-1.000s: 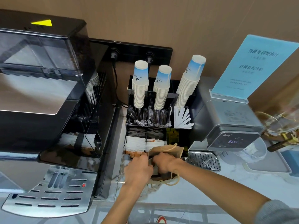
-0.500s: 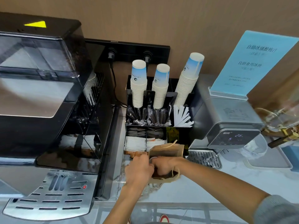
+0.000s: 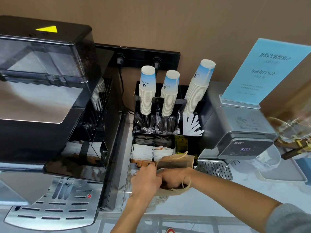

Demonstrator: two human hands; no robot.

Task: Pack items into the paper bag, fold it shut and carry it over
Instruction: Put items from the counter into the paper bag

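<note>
A small brown paper bag (image 3: 178,161) with twine handles stands on the marble counter, just in front of the black organizer. Its mouth faces up and a pale round rim shows inside it. My left hand (image 3: 146,179) grips the bag's near left edge. My right hand (image 3: 175,177) is closed over the bag's front rim, fingers reaching into the opening; a handle loop hangs over its wrist. What the fingers hold inside is hidden.
The black organizer (image 3: 190,140) holds three stacks of paper cups (image 3: 147,91), stirrers, white straws and sugar sachets (image 3: 143,151). A large coffee machine (image 3: 42,106) fills the left. A grey dispenser (image 3: 242,132) with a blue sign and a drip grate (image 3: 213,169) stands right.
Both hands stay at the bag's mouth. The bag's far wall has risen slightly and stands more upright; the hands shifted a little closer together.
</note>
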